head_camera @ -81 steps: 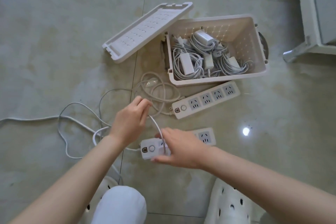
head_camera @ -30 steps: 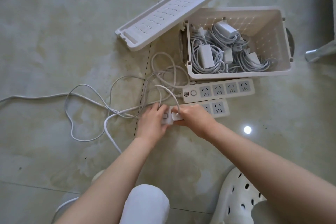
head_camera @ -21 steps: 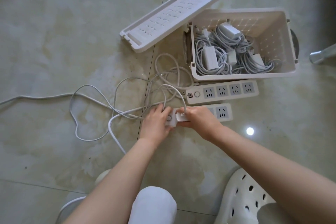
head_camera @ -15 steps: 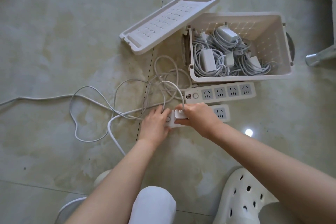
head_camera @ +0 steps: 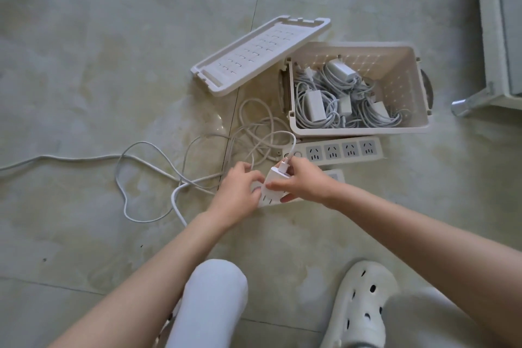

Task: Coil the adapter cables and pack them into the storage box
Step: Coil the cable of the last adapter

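Adapter: a small white charger block (head_camera: 275, 182), flat-sided with rounded corners, tilted up off the near power strip (head_camera: 334, 176) and held just above it.
Adapter cable: a thin white lead (head_camera: 293, 144) with a white plug pushed into the top of the block; it arches up and back over the floor, then runs into a loose tangle of pale loops (head_camera: 254, 133) lying between the lid and the strips.
Right hand: the right hand (head_camera: 305, 182) is closed around the block, thumb on its near face, fingers pinching up by the cable plug.
Left hand: the left hand (head_camera: 240, 195) is pressed down on the near end of that strip, fingers curled and touching the block's left edge; I can't tell whether it actually grips anything.
Storage box: a cream plastic box (head_camera: 412, 87) with perforated walls, open, standing on the tile floor (head_camera: 84, 65) just beyond the far power strip (head_camera: 339, 150).
Box contents: several white adapters (head_camera: 313, 106) with grey-white cables already wound in bundles, filling the bottom.
Lid: the slotted lid (head_camera: 248, 56) lies upside down on the floor, its corner propped on the box's left rim.
Other cords: a thicker white cord (head_camera: 56, 159) trails off to the left.
Person: crouched, one knee (head_camera: 211, 291) and a white perforated clog (head_camera: 364, 302) in view.
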Tool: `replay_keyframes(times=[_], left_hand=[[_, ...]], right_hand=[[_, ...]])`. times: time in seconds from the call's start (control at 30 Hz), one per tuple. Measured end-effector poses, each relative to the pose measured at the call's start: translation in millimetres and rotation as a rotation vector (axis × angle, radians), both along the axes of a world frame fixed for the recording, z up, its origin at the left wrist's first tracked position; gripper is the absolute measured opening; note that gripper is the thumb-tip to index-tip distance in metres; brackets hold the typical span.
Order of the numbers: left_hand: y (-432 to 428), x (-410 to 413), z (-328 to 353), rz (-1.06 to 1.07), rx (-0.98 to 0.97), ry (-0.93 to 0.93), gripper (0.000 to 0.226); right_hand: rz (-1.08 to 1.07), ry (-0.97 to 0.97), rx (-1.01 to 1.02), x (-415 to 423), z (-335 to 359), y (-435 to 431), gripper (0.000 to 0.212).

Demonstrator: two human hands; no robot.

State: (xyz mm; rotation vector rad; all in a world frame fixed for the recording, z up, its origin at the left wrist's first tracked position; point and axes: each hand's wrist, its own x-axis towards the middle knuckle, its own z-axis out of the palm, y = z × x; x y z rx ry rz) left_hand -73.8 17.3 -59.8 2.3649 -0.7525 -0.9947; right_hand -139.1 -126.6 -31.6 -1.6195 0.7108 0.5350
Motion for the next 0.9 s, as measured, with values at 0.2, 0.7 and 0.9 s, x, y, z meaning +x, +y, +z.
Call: replay_keyframes(times=[0.2,0.7,0.9], left_hand=[[-4,-5,65,0.247,-0.181,0.250,0.030],[43,17,199,0.125,-0.258,0.145,0.023],[63,15,256,0.212,-0.540,0.434,0.023]], right_hand=[[-0.138,-0.036,-0.076,3,41,16,0.031],[0.460,-0.461,-0.957,27,189,48,0.031],[0.270,-0.403,-0.659,28,232,58,0.014]])
